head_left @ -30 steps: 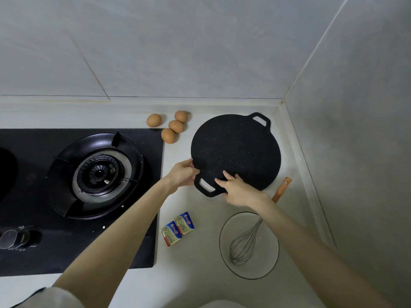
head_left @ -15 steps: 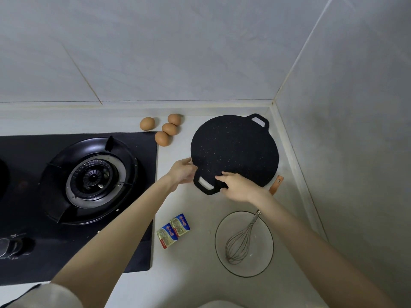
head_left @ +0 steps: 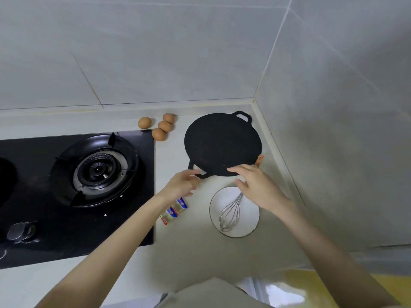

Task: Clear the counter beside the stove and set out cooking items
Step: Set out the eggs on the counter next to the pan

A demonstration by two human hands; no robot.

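A flat black griddle pan (head_left: 222, 141) with two loop handles lies on the pale counter (head_left: 195, 247) in the corner, right of the stove. My left hand (head_left: 182, 185) hovers at the pan's near handle with loosely extended fingers, its fingertips just at the loop. Fingers spread and relaxed, my right hand (head_left: 255, 187) reaches to the pan's near rim. Neither hand holds anything. Several brown eggs (head_left: 164, 126) lie behind the stove's corner. Two small butter packets (head_left: 173, 211) lie partly under my left wrist.
A glass bowl (head_left: 252, 226) holds a metal whisk (head_left: 229, 214), its orange handle end (head_left: 259, 160) poking out beside the pan. The black gas stove (head_left: 142, 218) with a burner (head_left: 95, 170) and knob (head_left: 20, 230) fills the left. Tiled walls close the back and right.
Both hands gripped the pan's near edge and handle before; now their fingers have loosened and drawn back toward me. The pan lies in the same corner spot.
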